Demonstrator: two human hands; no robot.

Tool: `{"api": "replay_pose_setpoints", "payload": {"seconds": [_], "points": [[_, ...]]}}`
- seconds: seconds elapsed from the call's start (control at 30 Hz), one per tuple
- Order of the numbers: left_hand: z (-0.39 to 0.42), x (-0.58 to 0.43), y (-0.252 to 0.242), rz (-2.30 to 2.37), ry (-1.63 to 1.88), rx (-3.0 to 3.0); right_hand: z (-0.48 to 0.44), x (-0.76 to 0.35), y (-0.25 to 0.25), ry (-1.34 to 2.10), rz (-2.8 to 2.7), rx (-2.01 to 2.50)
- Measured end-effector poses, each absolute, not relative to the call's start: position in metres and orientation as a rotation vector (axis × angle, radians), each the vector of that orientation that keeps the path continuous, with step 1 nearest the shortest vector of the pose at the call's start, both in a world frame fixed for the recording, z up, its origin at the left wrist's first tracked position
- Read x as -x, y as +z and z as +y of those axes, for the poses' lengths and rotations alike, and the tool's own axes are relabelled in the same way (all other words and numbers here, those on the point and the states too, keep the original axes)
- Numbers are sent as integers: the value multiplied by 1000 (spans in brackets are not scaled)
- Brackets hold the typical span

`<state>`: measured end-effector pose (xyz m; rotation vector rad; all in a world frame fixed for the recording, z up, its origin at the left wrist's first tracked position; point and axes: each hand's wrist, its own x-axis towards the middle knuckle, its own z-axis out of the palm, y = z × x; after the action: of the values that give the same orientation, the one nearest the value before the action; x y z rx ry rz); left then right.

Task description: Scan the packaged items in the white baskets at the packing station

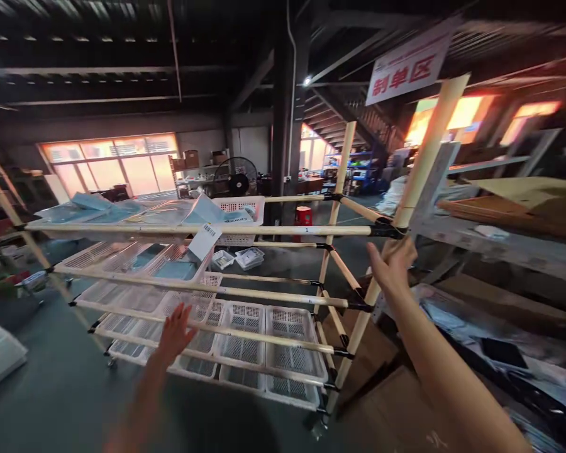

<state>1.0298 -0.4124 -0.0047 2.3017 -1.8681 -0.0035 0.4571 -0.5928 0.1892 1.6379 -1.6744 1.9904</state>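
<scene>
A wheeled rack (273, 293) of cream-coloured tubes with black joints stands in front of me, its tiers carrying white perforated baskets. My right hand (396, 263) is at the rack's near right post (408, 182), just below the top joint, with its fingers curled round the tube and the thumb sticking out. Fingers apart and holding nothing, my left hand (177, 330) is in front of the lower tiers; whether it touches a rail cannot be told. On the top tier, a white basket (240, 238) contains bagged goods, and a white barcoded card (204, 241) hangs over the front rail.
Flat cardboard (387, 415) lies on the floor at the right, beside a metal shelf (509, 248) loaded with packages. A white bin (0, 355) is at the far left. Behind the rack are a black fan (238, 182), a red stool (304, 216) and a dark pillar (290, 119).
</scene>
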Motion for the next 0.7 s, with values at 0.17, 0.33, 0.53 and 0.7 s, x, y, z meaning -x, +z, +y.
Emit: {"api": "replay_pose_setpoints", "payload": {"seconds": [0.17,0.33,0.53,0.7], "points": [[-486,-1081,21,-1903,204,-2460,-555,-510,243,1669,-1400,-1989],[-546,-1100,-4,-2071,196,-2324,-560,-592,328,1094,-1266,-2485],[-590,-1119,-19,-2051,424,-2076,-622,-708,382,175,-1146,-2494],[-620,-1132,-15,-2096,401,-2045,-694,-782,375,-125,-1100,-2628]]}}
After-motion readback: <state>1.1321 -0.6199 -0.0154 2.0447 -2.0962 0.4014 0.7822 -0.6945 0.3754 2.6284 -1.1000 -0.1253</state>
